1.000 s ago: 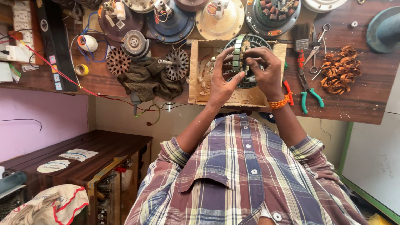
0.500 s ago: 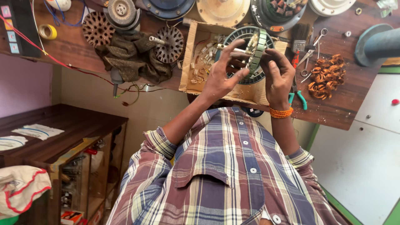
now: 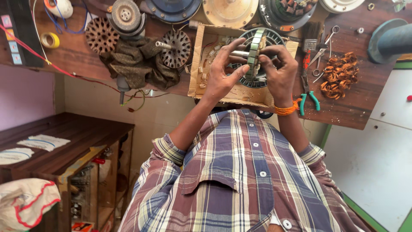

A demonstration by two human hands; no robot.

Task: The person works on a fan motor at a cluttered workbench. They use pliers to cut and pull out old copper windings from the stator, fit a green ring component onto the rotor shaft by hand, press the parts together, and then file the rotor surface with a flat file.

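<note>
Over the shallow cardboard tray (image 3: 198,64) at the surface (image 3: 356,107) edge, head view: both hands hold a round motor core (image 3: 256,47) on edge, with its shaft (image 3: 239,53) sticking out toward the left hand (image 3: 223,71).

- Left hand: fingers spread, tips on the shaft and on the core's near face. Not a full wrap, more a steadying touch.
- Right hand (image 3: 279,71): fingers curled together and clamped on the core's rim from the other side. Orange thread band (image 3: 286,109) on that wrist.
- Core sits in front of a second ring-shaped core (image 3: 274,41) lying in the tray. Can't tell if the two touch.
- Around it: green-handled pliers (image 3: 310,96) just right of the tray, scissors (image 3: 322,47) above them, a heap of stripped copper wire (image 3: 339,77) further right. Left of the tray are a dark rag (image 3: 137,64), a slotted rotor disc (image 3: 177,42) and another disc (image 3: 101,35). Yellow tape roll (image 3: 50,40) sits far left.

Risks, as I read it:
- Grip is mostly fingertips on a heavy-looking part, so a slip would drop it into the tray onto the other core.
- Slot edges look sharp, so fingers sliding along the rim could get cut.
- Tray overhangs the edge a bit, and downward force there could tip it.
</note>
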